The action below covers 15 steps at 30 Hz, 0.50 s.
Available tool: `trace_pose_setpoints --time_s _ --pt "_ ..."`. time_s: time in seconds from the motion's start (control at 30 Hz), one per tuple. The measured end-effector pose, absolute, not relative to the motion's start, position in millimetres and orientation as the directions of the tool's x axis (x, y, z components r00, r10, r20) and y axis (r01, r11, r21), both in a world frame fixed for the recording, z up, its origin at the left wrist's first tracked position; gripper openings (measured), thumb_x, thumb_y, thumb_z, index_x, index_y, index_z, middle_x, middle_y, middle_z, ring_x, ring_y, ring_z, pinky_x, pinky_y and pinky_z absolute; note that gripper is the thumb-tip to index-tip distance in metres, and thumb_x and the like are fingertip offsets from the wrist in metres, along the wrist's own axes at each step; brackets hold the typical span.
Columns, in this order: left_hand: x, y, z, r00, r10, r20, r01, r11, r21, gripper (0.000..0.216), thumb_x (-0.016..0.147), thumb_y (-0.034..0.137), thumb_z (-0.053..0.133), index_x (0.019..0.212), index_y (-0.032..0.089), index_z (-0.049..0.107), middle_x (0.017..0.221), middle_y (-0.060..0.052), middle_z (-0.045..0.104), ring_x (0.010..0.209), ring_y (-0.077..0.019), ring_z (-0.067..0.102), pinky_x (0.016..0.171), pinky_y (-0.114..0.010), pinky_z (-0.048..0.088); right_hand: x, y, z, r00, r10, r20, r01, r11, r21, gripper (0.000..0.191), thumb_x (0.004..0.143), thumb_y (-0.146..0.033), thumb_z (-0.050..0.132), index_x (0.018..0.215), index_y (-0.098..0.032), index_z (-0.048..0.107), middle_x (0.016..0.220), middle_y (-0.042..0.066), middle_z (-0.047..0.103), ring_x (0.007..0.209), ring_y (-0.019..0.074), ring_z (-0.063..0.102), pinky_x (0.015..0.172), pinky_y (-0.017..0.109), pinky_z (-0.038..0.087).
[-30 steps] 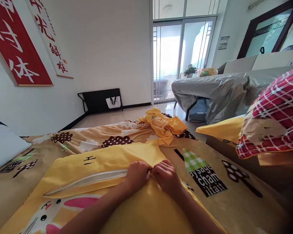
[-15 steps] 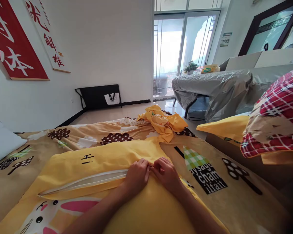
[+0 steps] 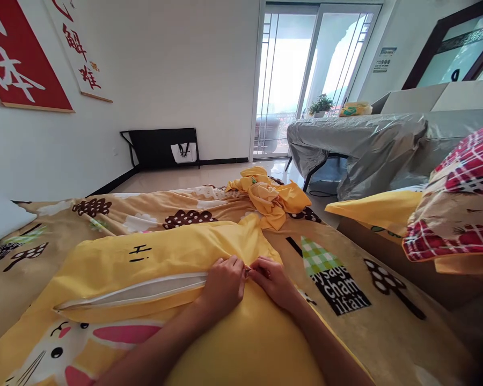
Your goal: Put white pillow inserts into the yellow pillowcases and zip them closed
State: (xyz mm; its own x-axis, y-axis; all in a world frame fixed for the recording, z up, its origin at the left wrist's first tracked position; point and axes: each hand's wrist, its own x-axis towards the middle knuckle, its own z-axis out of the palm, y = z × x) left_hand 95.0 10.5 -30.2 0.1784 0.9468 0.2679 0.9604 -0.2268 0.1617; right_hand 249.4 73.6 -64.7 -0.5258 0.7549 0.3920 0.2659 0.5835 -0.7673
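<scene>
Both hands (image 3: 225, 287) (image 3: 276, 281) still on yellow pillowcase (image 3: 247, 332)

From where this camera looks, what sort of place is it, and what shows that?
Probably a room in a home, judging by the yellow rabbit-print cover on a patterned blanket, the red wall scroll and the glass sliding door.

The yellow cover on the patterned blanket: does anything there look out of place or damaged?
A crumpled yellow cloth lies bunched near the far edge of the patterned blanket, looking untidy. The yellow cover gapes along its long opening, showing pale material. No spill or tear stands out.
</scene>
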Motion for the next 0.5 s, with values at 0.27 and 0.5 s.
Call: trace_pose_setpoints --time_s 0.27,0.5 --pt "92.6 9.5 -29.6 0.107 0.968 0.227 0.941 -0.172 0.290 0.020 0.090 0.020 0.040 0.087 0.016 0.059 0.088 -0.007 0.064 0.080 -0.0204 0.058 0.074 -0.032 0.043 250.0 75.5 -63.6 -0.562 0.816 0.134 0.106 0.232 -0.967 0.042 0.073 -0.058 0.063 0.065 -0.018 0.052 0.054 -0.006 0.038 0.050 0.0080 0.032 0.045 0.023 0.024" --pt "84.5 7.2 -26.2 0.078 0.967 0.242 0.933 -0.156 0.324 0.022 0.091 0.020 0.037 0.086 0.016 0.059 0.088 -0.007 0.063 0.080 -0.0199 0.056 0.075 -0.032 0.042 252.1 79.9 -64.8 -0.559 0.821 0.117 0.022 0.155 -0.988 0.042 0.070 -0.057 0.068 0.067 -0.018 0.052 0.053 -0.008 0.032 0.045 0.0057 0.027 0.041 0.021 0.020"
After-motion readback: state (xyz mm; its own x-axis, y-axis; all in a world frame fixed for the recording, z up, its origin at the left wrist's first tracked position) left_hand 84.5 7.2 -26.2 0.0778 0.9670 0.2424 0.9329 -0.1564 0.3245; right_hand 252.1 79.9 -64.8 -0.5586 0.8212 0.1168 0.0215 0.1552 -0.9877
